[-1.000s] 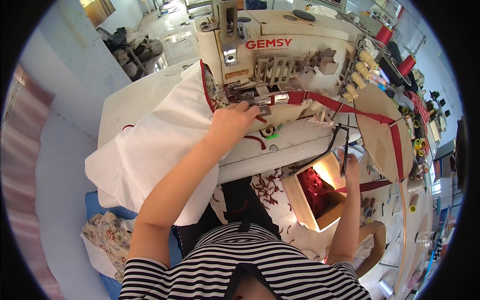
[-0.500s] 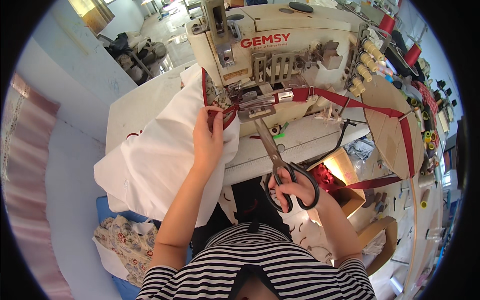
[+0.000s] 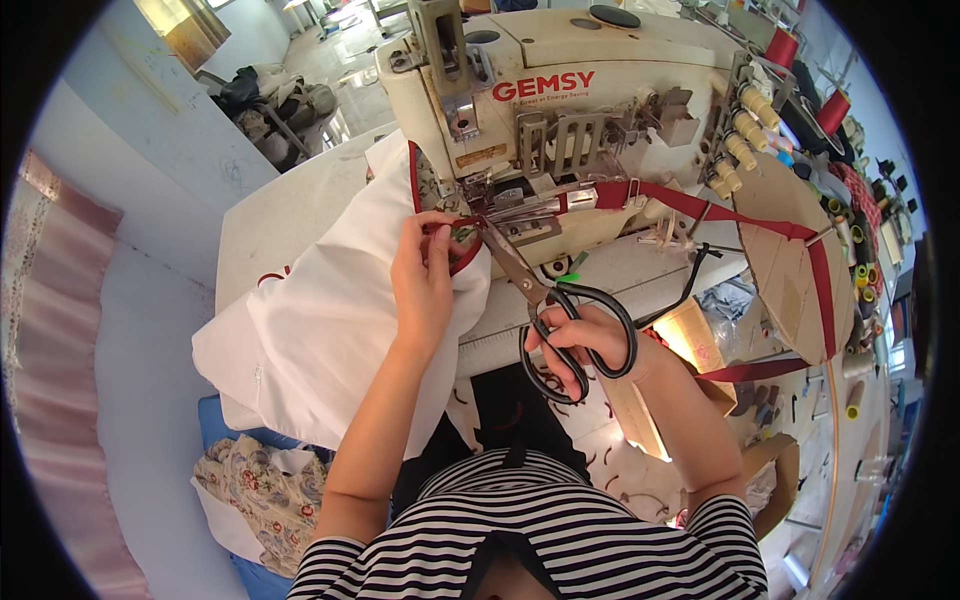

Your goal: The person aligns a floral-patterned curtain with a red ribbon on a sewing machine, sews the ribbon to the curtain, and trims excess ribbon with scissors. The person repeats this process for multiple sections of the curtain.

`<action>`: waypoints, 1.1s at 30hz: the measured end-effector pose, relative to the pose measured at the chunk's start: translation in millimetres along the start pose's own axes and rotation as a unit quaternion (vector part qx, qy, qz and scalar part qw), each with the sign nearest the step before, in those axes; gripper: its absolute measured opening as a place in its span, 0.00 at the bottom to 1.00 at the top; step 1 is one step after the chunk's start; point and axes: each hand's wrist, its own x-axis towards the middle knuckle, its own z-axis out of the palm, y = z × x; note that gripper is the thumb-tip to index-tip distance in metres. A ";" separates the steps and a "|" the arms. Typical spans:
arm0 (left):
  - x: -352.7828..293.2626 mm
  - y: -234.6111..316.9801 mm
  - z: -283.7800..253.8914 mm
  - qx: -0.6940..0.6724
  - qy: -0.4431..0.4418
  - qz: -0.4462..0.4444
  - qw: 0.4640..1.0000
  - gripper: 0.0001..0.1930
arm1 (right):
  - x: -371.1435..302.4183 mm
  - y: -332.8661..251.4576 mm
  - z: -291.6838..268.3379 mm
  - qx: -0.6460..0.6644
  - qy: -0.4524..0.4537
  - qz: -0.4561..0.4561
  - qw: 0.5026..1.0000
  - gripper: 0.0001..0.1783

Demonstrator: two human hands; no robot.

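My left hand [image 3: 424,270] pinches the red-bound edge of a white fabric piece [image 3: 315,305], close to the needle area of a cream sewing machine [image 3: 620,70]. A patterned side of the cloth shows along that edge. My right hand [image 3: 577,340] grips the black handles of large scissors [image 3: 530,285], fingers through the loops. The scissor blades reach up to the red binding tape [image 3: 680,198] between the pinched edge and the metal tape guide [image 3: 540,208]. Whether the tips touch the tape is hard to see.
Red tape runs over a cardboard disc [image 3: 790,255] at right and down toward a cardboard box [image 3: 695,340]. Thread cones [image 3: 745,130] stand beside the machine. Floral fabric [image 3: 265,490] lies on a blue surface at lower left. Dark red scraps litter the floor.
The scissors have moved up and left, bringing their blades to the tape beside my left hand, and their handles have spread. My left hand keeps its pinch on the fabric edge.
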 end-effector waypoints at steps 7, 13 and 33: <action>5.9 2.7 -0.1 -0.034 -0.039 0.008 0.999 0.05 | 5.7 1.4 1.3 0.020 0.004 -0.006 1.000 0.17; 4.9 -0.8 -3.6 -0.054 -0.083 0.017 0.995 0.05 | 13.2 8.8 0.3 0.072 0.015 -0.015 0.997 0.18; -0.5 -6.0 -8.6 -0.035 -0.104 0.023 0.994 0.04 | 14.5 30.1 -5.0 0.068 0.075 -0.028 0.995 0.16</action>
